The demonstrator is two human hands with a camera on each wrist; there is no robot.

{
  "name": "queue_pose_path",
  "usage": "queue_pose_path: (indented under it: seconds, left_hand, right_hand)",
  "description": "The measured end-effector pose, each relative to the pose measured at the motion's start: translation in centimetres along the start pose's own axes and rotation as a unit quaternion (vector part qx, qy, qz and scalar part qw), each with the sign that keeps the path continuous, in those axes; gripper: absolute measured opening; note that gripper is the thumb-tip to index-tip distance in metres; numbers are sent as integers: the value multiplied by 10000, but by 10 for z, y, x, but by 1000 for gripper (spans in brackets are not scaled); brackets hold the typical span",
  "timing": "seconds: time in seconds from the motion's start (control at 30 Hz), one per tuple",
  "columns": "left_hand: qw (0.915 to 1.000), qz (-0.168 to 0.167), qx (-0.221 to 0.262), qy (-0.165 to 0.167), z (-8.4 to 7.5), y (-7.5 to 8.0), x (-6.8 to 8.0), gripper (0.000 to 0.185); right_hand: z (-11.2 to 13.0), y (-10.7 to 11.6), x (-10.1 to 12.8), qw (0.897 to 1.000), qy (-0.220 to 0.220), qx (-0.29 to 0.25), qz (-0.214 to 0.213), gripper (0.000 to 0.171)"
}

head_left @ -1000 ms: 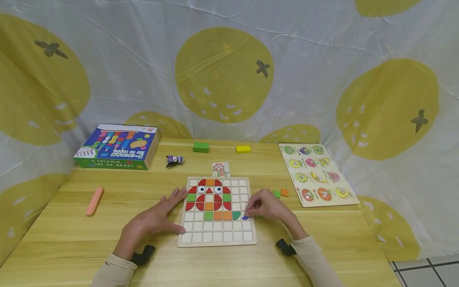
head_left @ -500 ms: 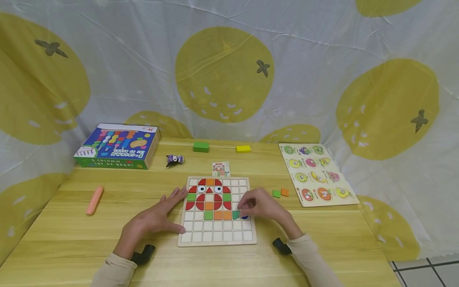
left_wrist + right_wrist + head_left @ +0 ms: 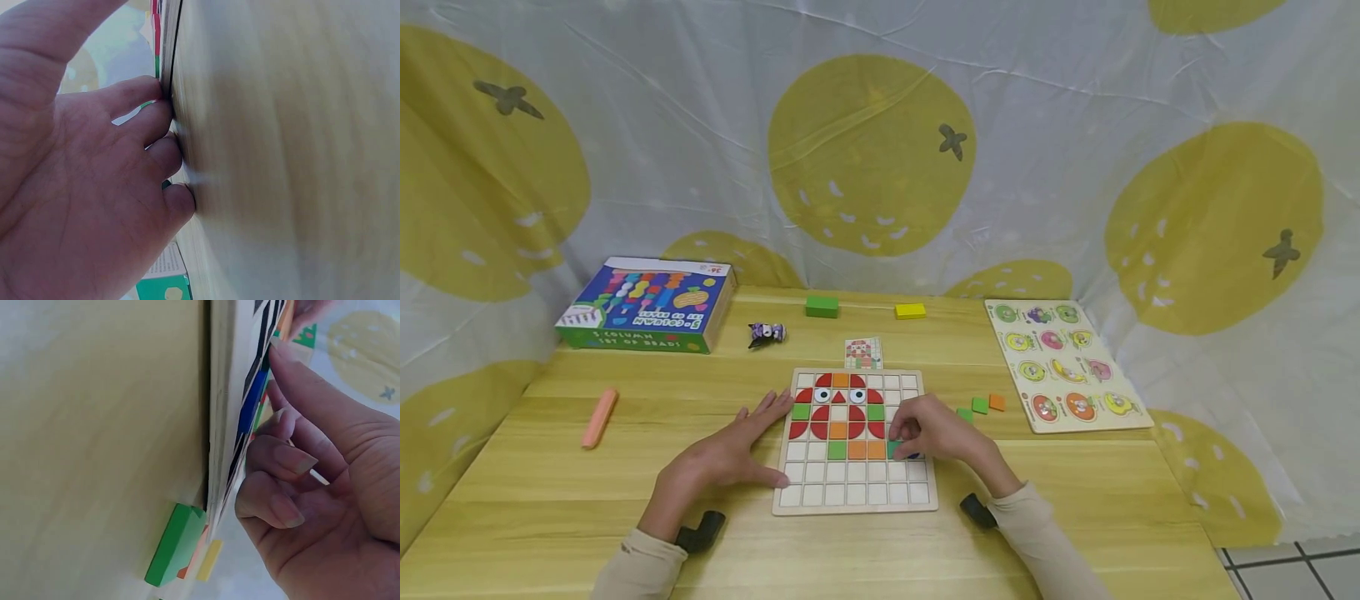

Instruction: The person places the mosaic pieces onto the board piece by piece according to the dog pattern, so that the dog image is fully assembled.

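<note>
Head view: right hand [image 3: 934, 432] fingertips pinch blue piece [image 3: 913, 455] over grid board's [image 3: 854, 498] right cells; left hand [image 3: 724, 454], fingers spread flat, braces board edge; best seat piece squarely.

The right hand [image 3: 325, 487] fills the lower right, its fingers curled toward the pale wooden grid board [image 3: 224, 419], which is seen edge-on as a thin slab lying on the light wooden table [image 3: 94, 437]. A fingertip [image 3: 282, 350] rests on the board's face, just beside a blue flat tile [image 3: 253, 403] set among the dark grid lines. A green square wooden block [image 3: 174, 545] lies on the table against the board's edge, with orange and yellow pieces just behind it.
</note>
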State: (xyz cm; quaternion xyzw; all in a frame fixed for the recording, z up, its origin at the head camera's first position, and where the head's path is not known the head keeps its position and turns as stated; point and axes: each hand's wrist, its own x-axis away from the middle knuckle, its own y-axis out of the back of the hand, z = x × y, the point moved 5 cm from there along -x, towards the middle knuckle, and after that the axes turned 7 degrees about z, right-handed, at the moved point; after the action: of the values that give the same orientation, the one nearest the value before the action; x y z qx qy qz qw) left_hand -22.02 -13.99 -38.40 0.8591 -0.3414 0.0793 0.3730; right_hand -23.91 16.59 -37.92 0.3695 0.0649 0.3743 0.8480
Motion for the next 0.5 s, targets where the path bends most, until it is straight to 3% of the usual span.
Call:
queue_pose_path:
  seconds: [0.23, 0.5]
  left_hand:
    - [10000, 42, 47, 7, 0, 0, 0, 122]
    - [10000, 47, 65, 28, -1, 0, 0, 121]
  right_hand:
    - [2, 0, -3, 9995, -250, 138, 114, 21]
    - [3, 1, -3, 9996, -218, 119, 144, 24]
